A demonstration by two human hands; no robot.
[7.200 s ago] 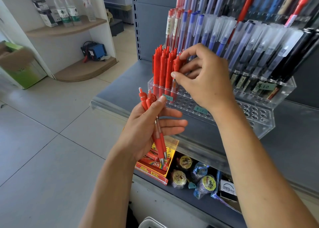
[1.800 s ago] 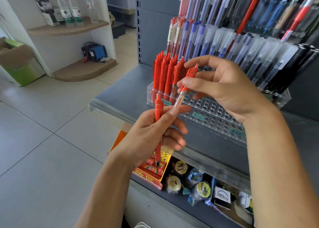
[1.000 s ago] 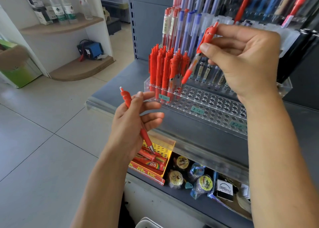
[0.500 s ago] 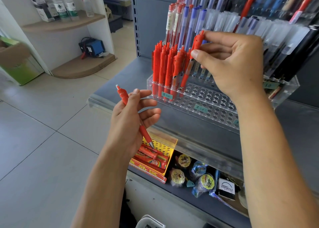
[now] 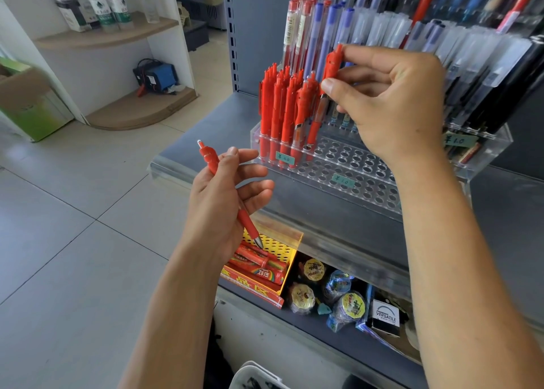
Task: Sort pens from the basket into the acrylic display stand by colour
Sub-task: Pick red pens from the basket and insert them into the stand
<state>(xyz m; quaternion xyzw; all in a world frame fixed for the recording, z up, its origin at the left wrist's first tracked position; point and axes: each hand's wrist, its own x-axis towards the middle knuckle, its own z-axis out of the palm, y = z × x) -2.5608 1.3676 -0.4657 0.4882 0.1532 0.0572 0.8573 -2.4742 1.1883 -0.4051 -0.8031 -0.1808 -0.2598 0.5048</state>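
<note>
Stand (image 5: 347,168): clear acrylic, stepped rows of holes, on grey shelf.
Slotted red pens (image 5: 282,106): upright cluster, stand's left end.
Upper pen (image 5: 328,82): red, near upright, beside cluster.
Lower pen (image 5: 228,188): red, tilted, tip down.

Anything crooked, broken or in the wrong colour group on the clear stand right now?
Nothing stands out. The red click pens stand upright together at the left end of the clear acrylic stand. The right hand pinches one more red pen beside them; the left hand holds another.
</note>
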